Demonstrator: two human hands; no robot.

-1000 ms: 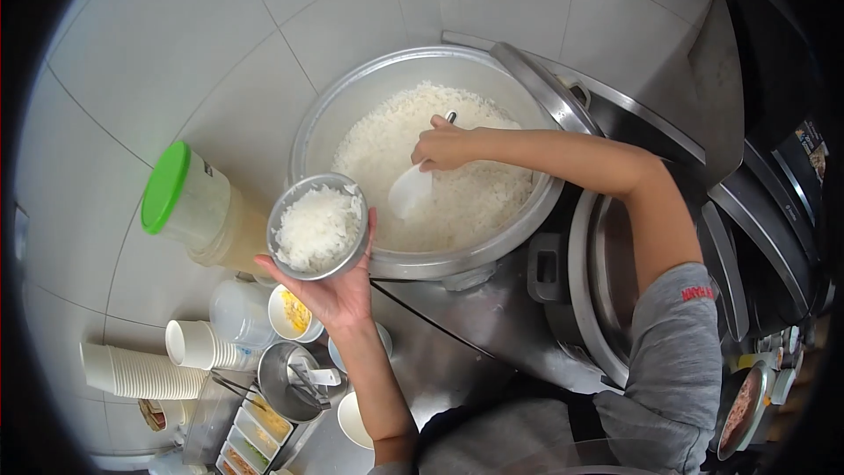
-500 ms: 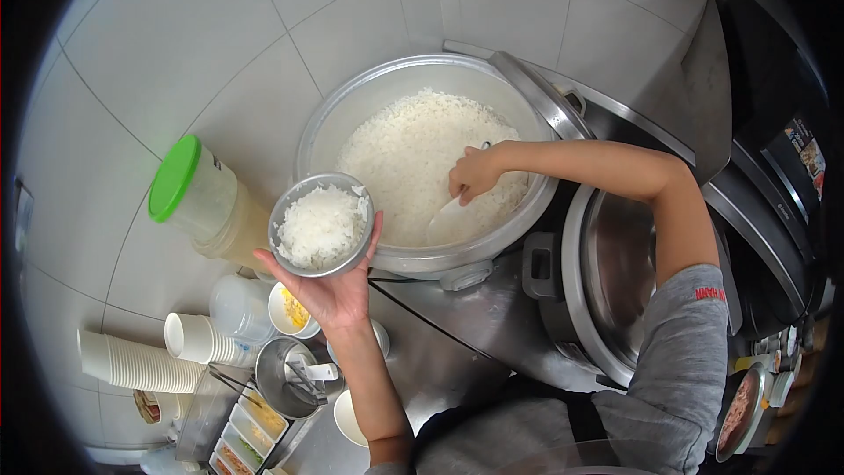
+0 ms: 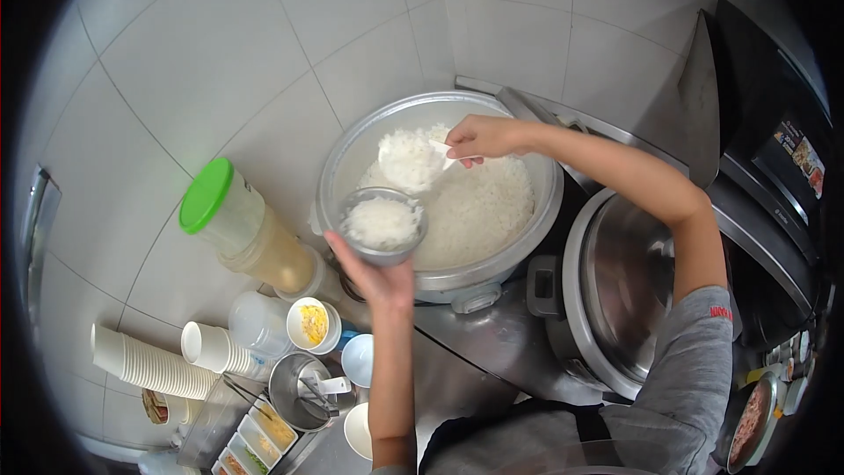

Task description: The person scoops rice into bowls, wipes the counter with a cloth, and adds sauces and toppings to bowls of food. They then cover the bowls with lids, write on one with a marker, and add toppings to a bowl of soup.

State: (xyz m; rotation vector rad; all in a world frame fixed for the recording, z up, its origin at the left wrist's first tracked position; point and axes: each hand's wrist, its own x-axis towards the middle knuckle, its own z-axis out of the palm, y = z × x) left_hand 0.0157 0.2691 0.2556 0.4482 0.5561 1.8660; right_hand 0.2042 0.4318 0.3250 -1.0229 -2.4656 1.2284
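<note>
My left hand [image 3: 376,277] holds a metal bowl [image 3: 384,255] from below, its fingers curved round the side. White rice [image 3: 382,222] fills the bowl, which is tilted over the near left rim of a big rice cooker pot [image 3: 330,189]. In my right hand [image 3: 479,139] is the handle of a white rice paddle [image 3: 442,154]. A large clump of rice [image 3: 410,160] sits on the paddle, just above and behind the bowl. More cooked rice [image 3: 479,211] lies in the pot below.
A second cooker with a metal lid [image 3: 620,286] stands at right. Left are a green-lidded container [image 3: 207,196], stacked paper cups [image 3: 154,363], a cup with yellow food [image 3: 313,324], a metal pot with utensils [image 3: 290,391] and a topping tray [image 3: 255,440]. A cable [image 3: 466,356] crosses the counter.
My right hand has lifted the paddle out of the rice with a clump on it and moved up and left. The bowl in my left hand has shifted right, over the pot's rim.
</note>
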